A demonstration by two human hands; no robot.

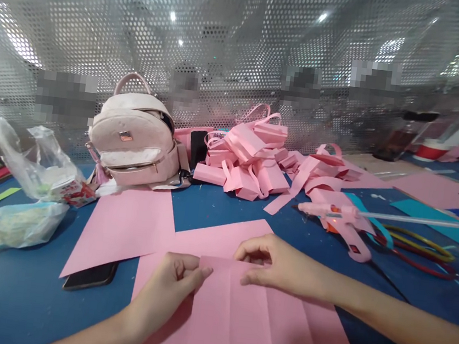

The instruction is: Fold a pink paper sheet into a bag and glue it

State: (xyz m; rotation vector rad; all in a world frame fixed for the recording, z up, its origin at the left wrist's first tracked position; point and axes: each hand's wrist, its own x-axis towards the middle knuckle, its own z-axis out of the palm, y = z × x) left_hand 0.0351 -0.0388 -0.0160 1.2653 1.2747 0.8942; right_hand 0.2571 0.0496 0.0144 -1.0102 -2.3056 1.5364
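Both hands are at the top edge of a creased pink paper (233, 316), which has several lengthwise fold lines. My left hand (175, 282) pinches its upper left corner between thumb and curled fingers. Further right, my right hand (269, 259) grips the same edge, thumb in front and fingers behind. Beneath lies another pink sheet (226, 232). A separate flat pink sheet (132, 227) lies to the left, partly over a dark phone (93, 277).
Behind are a pale backpack (134, 139), a heap of folded pink paper pieces (252, 152) and a perforated metal screen (234, 56). A pink glue gun (344, 221) and scissors (419, 251) lie right; plastic bags (12, 224) lie left on the blue table (25, 292).
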